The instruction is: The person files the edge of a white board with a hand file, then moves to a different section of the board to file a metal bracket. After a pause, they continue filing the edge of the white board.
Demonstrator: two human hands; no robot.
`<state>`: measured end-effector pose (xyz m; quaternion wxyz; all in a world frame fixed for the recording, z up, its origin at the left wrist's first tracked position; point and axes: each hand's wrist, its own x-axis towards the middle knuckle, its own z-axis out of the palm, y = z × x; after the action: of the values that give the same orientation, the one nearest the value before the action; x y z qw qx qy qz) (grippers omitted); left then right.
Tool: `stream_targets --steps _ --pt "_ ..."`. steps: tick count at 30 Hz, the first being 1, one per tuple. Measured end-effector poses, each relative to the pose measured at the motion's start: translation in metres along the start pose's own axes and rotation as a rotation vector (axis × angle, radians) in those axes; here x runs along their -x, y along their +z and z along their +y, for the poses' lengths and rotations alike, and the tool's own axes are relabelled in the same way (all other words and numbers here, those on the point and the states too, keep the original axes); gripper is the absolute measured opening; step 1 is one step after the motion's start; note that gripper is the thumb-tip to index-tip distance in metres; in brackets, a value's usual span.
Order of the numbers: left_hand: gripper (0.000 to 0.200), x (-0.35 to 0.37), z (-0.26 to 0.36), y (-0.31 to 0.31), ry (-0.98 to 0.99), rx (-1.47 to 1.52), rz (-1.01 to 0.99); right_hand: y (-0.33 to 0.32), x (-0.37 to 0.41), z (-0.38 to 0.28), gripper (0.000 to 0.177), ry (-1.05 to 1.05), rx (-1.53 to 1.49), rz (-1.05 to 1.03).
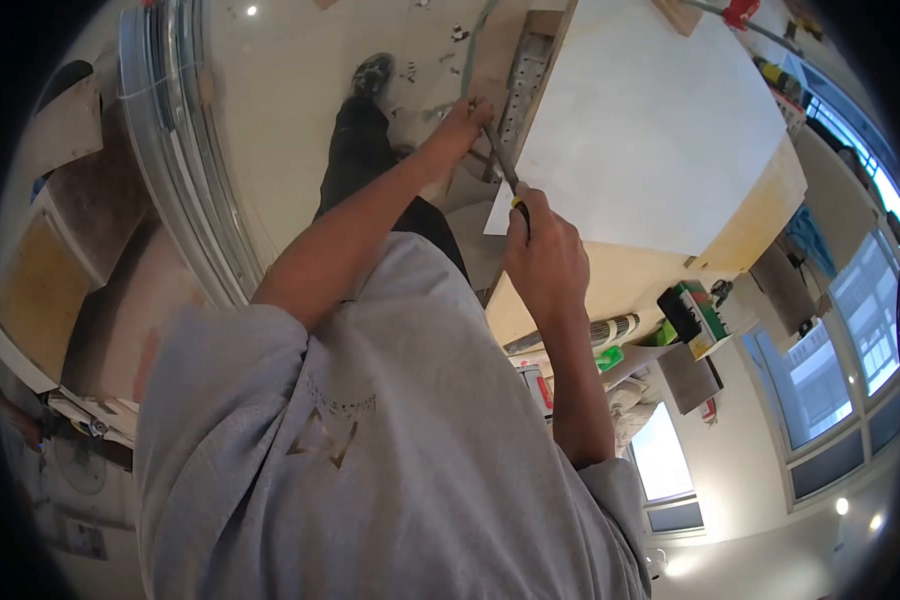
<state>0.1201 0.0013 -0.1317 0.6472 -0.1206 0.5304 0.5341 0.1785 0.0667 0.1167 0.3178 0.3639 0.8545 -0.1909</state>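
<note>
A long grey file-like tool (502, 158) runs diagonally by the near left corner of a white panel (660, 130). My right hand (550, 250) is wrapped round its black and yellow handle. At its far end, my left hand (462, 128) has its fingers closed on the tool's tip. The white panel lies on a pale wooden board (610, 275). Beside its left edge is a perforated metal strip (525, 85), close to my left hand. Whether the tool touches the panel's edge is hard to tell.
Long metal profiles (185, 150) stand at the left, with wooden boards (40, 290) beyond. Small debris (410, 72) lies on the floor near my shoe (373, 75). A green and black box (692, 315) sits right of my right forearm. Windows (805, 385) are farther right.
</note>
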Motion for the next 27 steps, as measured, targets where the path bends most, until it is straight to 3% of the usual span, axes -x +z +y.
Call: stream_targets --steps 2,5,8,14,20,24,26,27 --pt "0.060 -0.009 0.007 -0.009 -0.062 -0.088 -0.032 -0.010 -0.001 -0.005 0.029 -0.009 0.019 -0.002" --pt "0.062 0.012 0.005 0.008 0.139 -0.043 -0.007 -0.048 0.028 -0.018 0.028 -0.008 0.026 0.005" --pt "0.060 0.048 0.010 0.024 0.055 -0.056 -0.016 -0.053 0.038 -0.013 0.024 0.019 0.026 -0.061" --pt "0.056 0.014 -0.015 -0.006 -0.090 -0.064 -0.018 -0.021 0.004 -0.006 0.021 0.023 0.033 -0.105" --pt "0.054 0.044 0.016 0.033 0.115 0.175 0.021 -0.082 0.028 -0.022 0.021 0.074 -0.002 -0.040" --pt "0.057 0.016 -0.023 0.005 0.077 0.079 0.090 -0.030 0.002 0.004 0.023 0.043 -0.055 -0.072" --pt "0.058 0.018 -0.014 -0.008 -0.036 -0.023 0.044 -0.027 -0.009 0.011 0.023 0.001 -0.047 -0.040" --pt "0.059 0.018 -0.007 -0.005 0.035 0.029 0.053 -0.027 -0.012 0.010 0.023 -0.017 -0.049 -0.032"
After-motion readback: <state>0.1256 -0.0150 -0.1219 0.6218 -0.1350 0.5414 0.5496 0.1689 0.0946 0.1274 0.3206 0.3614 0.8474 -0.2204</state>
